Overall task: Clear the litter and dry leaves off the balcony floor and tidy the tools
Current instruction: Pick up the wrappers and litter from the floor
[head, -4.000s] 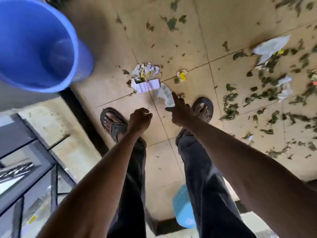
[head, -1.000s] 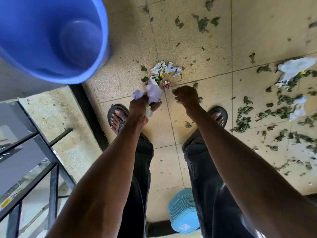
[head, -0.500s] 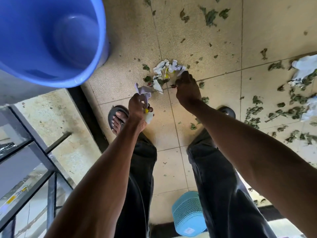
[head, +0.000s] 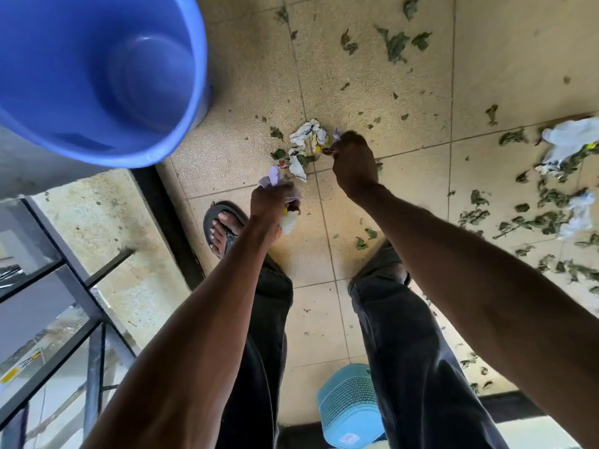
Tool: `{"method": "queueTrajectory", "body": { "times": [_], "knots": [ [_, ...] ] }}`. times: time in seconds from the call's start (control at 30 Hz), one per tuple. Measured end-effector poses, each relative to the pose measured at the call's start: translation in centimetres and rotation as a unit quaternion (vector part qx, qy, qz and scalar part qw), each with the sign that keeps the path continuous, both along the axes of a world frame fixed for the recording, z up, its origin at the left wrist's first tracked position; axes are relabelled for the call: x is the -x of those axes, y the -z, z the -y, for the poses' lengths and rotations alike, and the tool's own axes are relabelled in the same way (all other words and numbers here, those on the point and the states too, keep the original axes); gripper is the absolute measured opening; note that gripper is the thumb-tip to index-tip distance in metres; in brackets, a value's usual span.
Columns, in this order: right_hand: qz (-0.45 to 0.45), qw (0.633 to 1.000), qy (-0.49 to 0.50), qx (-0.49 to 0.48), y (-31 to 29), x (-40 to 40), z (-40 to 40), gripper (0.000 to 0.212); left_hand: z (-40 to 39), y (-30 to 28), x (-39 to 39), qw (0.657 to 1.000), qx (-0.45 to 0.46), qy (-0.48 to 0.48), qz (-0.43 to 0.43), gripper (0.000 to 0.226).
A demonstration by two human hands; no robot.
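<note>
The tiled balcony floor (head: 372, 76) fills the view, with one big blue bucket (head: 97, 76) standing open at the upper left beside the metal railing (head: 74, 286), and one light blue perforated basket (head: 348, 408) behind the person's legs. Dry leaves (head: 547, 218) lie thick on the right, among three larger pale scraps of litter, with thinner scatterings toward the top. One small heap of crumpled paper litter (head: 303, 147) sits just ahead of the feet. Four seconds ago the left hand (head: 270, 204) was a bare fist; now it clutches a wad of collected scraps (head: 285, 202), white and yellow bits poking out of its curled fingers. The right hand (head: 353, 163), which half a second ago was arriving at the heap, now has its fingers closed on a piece at the heap's right edge; what exactly it pinches is hidden. So the picking up is working through this heap, and nothing shows in the bucket yet; most of the floor remains to clear.
</note>
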State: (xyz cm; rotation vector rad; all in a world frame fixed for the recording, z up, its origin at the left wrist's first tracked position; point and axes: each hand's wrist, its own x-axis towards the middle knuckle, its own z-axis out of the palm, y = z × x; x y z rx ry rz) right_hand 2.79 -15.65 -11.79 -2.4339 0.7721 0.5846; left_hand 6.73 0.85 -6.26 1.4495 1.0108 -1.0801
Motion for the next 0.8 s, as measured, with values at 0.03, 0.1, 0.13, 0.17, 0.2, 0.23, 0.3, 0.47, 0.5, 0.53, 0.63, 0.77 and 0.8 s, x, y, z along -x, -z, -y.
{"method": "queueTrajectory", "body": {
  "times": [0.03,0.1,0.13,0.17,0.2,0.23,0.3,0.47,0.5,0.53,0.63,0.77,0.8],
  "knots": [
    [0.014,0.999,0.027,-0.015,-0.8,0.6,-0.5,0.026,0.0,-0.2,0.0,0.999,0.026,-0.032,-0.003,0.008],
    [0.026,0.996,0.059,-0.056,-2.9,1.7,-1.5,0.022,0.1,-0.7,0.0,0.992,0.09,-0.082,-0.026,0.015],
    [0.03,0.995,0.057,-0.08,-4.0,2.1,-2.2,0.021,0.3,-0.8,0.1,0.988,0.119,-0.084,-0.042,0.018],
    [0.032,0.993,0.047,-0.099,-4.9,2.6,-2.9,0.02,0.6,-1.1,0.1,0.986,0.143,-0.072,-0.055,0.018],
    [0.037,0.992,0.036,-0.116,-5.8,2.8,-3.5,0.02,1.0,-1.3,0.4,0.983,0.163,-0.064,-0.062,0.015],
    [0.046,0.989,0.027,-0.141,-6.4,2.8,-4.0,0.022,1.4,-1.5,0.5,0.981,0.171,-0.065,-0.064,0.013],
    [0.058,0.977,0.021,-0.202,-7.2,2.7,-4.5,0.029,2.0,-1.7,0.4,0.984,0.147,-0.085,-0.047,0.011],
    [-0.008,0.912,0.206,-0.356,-7.9,0.9,-4.6,0.021,1.0,-0.4,-1.1,0.988,0.091,-0.126,0.006,0.013],
    [-0.018,0.903,0.23,-0.364,-7.7,0.3,-4.3,0.023,0.7,-0.2,-1.2,0.986,0.086,-0.141,0.007,0.013],
    [-0.024,0.896,0.239,-0.373,-7.4,-0.4,-3.8,0.023,0.5,-0.1,-1.3,0.983,0.086,-0.161,0.01,0.013],
    [0.032,0.895,0.259,-0.361,-6.2,-2.1,-2.5,0.016,0.1,-0.2,-1.8,0.961,0.114,-0.251,0.02,0.018],
    [0.073,0.977,0.152,-0.13,-2.4,-2.9,-1.0,0.036,-1.1,0.7,-2.6,0.944,0.109,-0.309,0.029,0.027],
    [0.042,0.989,0.094,-0.105,-1.3,-3.0,-0.7,0.048,-1.4,0.9,-2.6,0.943,0.108,-0.312,0.03,0.032]
  ]
}}
